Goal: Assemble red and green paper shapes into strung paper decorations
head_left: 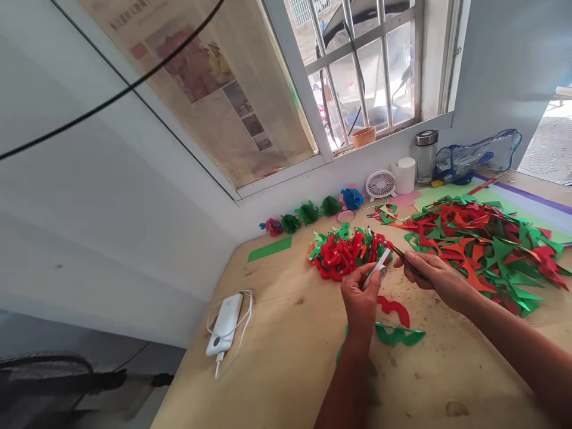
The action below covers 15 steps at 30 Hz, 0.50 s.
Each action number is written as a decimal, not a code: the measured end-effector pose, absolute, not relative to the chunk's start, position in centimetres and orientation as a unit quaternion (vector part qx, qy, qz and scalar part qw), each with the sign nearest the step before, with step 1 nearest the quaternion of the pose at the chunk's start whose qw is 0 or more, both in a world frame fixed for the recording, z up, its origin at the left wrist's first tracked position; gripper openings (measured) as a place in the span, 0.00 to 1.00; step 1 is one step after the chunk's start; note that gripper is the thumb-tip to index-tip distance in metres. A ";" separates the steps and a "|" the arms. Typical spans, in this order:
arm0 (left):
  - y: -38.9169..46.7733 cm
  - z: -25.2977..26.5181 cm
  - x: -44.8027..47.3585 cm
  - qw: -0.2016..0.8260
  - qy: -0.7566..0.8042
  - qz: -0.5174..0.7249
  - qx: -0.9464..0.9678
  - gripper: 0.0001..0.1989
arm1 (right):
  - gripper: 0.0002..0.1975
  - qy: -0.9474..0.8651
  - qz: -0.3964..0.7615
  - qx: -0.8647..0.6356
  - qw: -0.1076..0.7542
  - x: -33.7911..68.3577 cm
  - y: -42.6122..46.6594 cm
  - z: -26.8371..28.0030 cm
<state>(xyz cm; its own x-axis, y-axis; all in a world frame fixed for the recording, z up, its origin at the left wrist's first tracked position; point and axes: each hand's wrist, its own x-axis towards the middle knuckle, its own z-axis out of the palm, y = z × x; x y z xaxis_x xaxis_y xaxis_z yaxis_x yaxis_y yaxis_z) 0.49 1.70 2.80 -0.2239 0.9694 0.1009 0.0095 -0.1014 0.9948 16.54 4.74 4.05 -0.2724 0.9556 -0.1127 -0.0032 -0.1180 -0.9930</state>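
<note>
Head view: the left hand (pixel 361 293) is clamped on a white strip (pixel 381 264), whose long axis slants up and rightward out of its grip; the right hand (pixel 431 273), just to the right, closes round a dark slender tool (pixel 407 262), pointing up-left towards the strip's upper end; whether they touch, I cannot tell; red paper cutouts (pixel 336 257) lie beyond on the table (pixel 286 339).

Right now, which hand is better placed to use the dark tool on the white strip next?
Probably the right hand: it grips the dark tool, whose tip looks close to the white strip, while the left hand holds that strip.
</note>
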 end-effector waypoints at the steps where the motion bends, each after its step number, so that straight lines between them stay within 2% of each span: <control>1: 1.7 2.8 0.5 0.413 0.525 0.578 0.468 0.19 | 0.28 -0.525 0.598 -0.454 0.400 16.5 4.7 4.0; 15: 1.4 2.6 0.7 0.418 0.518 0.571 0.481 0.19 | 0.29 -0.514 0.615 -0.448 0.397 15.9 4.4 4.0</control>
